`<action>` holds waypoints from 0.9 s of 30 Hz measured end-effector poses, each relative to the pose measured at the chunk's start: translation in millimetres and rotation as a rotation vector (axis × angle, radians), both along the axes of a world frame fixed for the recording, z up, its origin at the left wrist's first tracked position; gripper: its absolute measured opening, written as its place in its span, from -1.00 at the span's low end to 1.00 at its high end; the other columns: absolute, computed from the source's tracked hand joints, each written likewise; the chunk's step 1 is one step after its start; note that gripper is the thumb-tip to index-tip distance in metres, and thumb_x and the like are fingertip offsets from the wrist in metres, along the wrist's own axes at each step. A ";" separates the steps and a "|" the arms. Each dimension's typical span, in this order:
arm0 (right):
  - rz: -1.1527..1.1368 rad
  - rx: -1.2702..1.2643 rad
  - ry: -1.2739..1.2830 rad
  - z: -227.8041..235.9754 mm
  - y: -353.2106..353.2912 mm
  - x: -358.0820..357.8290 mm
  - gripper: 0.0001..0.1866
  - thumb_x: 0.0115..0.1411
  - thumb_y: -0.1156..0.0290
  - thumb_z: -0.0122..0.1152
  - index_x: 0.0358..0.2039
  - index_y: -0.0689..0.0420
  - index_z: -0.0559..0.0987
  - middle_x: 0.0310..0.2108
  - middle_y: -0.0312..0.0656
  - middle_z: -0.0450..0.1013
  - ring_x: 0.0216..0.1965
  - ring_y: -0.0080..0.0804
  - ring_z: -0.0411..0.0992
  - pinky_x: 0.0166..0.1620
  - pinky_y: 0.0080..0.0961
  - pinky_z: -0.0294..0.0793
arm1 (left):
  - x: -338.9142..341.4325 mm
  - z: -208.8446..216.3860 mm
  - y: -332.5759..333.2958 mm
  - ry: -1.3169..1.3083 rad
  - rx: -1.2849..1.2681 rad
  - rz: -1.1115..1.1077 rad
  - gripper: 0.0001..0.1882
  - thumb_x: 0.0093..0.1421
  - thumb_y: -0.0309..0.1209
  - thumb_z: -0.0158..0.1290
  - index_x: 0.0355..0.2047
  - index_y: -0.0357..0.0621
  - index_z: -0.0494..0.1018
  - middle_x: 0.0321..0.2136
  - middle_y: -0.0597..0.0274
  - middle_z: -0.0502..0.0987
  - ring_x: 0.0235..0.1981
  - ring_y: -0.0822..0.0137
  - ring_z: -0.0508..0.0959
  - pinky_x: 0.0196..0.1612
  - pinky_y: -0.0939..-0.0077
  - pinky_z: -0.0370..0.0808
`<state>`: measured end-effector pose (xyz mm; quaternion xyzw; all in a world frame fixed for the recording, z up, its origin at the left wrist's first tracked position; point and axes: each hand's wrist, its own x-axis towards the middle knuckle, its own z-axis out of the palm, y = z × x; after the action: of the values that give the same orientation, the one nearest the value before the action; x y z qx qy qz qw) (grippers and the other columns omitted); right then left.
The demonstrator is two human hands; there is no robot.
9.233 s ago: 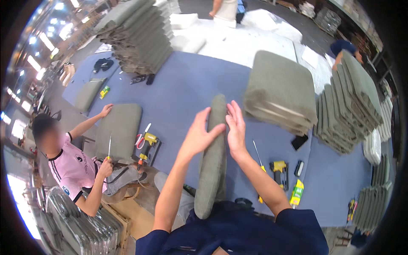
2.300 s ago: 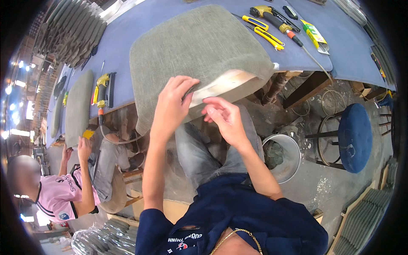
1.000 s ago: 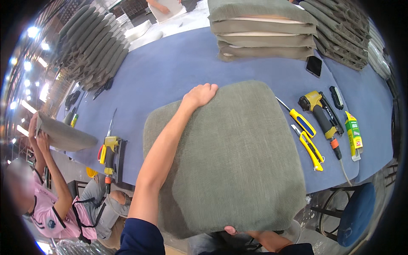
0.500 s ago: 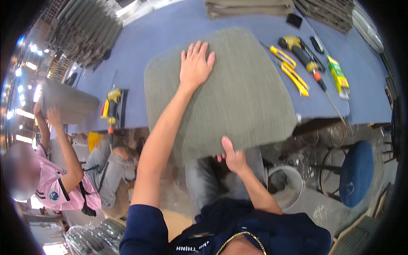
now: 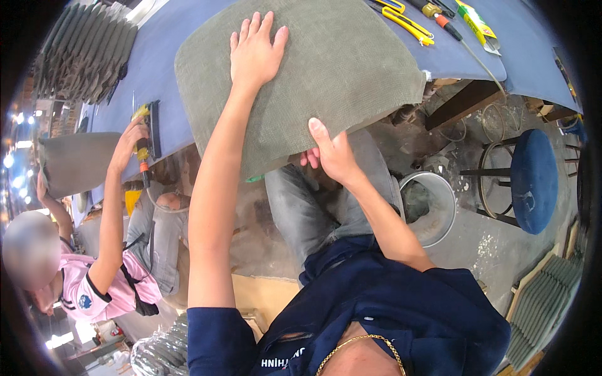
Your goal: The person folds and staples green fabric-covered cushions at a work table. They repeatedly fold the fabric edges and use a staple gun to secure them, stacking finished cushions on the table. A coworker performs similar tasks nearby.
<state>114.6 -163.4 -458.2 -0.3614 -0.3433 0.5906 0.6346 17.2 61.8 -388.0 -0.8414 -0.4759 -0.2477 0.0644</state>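
A grey-green fabric-covered seat pad (image 5: 338,69) lies on the blue-topped table, its near edge jutting out over my lap. My left hand (image 5: 256,55) rests flat on its upper left part, fingers stretched and slightly apart. At the near edge my right hand (image 5: 332,150) grips the pad, thumb on top and the other fingers curled beneath, partly hidden. A bit of green (image 5: 255,178) shows under the pad's near left corner.
Yellow-handled tools (image 5: 411,26), an air hose fitting (image 5: 443,21) and a yellow-green packet (image 5: 478,26) lie right. A co-worker at left holds a staple gun (image 5: 143,147) and another pad (image 5: 78,163). Stacked panels (image 5: 81,56), a bucket (image 5: 453,216) and a blue stool (image 5: 534,182) stand around.
The view has tilted down, so the table sits higher in the picture. My hands keep their places on the pad. The co-worker's one hand has moved from the pad to the staple gun.
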 end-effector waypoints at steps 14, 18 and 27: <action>-0.198 0.043 -0.102 -48.0 25.1 -6.3 -0.64 0.47 0.18 0.15 -0.14 0.30 0.51 -0.44 -0.20 0.53 -0.55 -0.49 0.50 -0.47 -0.49 0.52 | -0.4 6.6 -2.4 0.032 0.057 -0.039 -0.37 0.49 0.03 -0.18 0.42 -0.03 0.28 0.44 -0.04 0.25 0.49 -0.03 0.17 0.49 -0.04 0.04; -0.148 -0.178 -0.254 -12.6 9.1 12.1 -0.58 0.42 0.12 0.20 -0.11 0.31 0.59 -0.46 -0.11 0.58 -0.49 -0.40 0.59 -0.34 -0.34 0.60 | 17.9 14.6 -4.3 0.053 -0.014 -0.111 -0.40 0.50 -0.05 -0.14 0.42 -0.06 0.28 0.41 -0.06 0.30 0.47 -0.04 0.21 0.47 0.01 0.10; -0.077 0.128 -0.285 -38.7 22.7 7.3 -0.50 0.54 -0.01 -0.06 -0.15 0.28 0.46 -0.70 -0.23 0.40 -0.67 -0.51 0.40 -0.48 -0.41 0.47 | -10.7 37.3 -135.1 0.068 -0.098 -0.425 -0.41 0.44 -0.27 -0.04 0.42 -0.20 0.25 0.42 0.00 0.29 0.45 -0.12 0.22 0.46 -0.10 0.14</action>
<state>122.0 -140.7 -496.9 -0.4130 -0.4526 0.4857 0.6234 6.4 -73.3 -350.7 -0.9328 -0.2967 -0.2039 -0.0140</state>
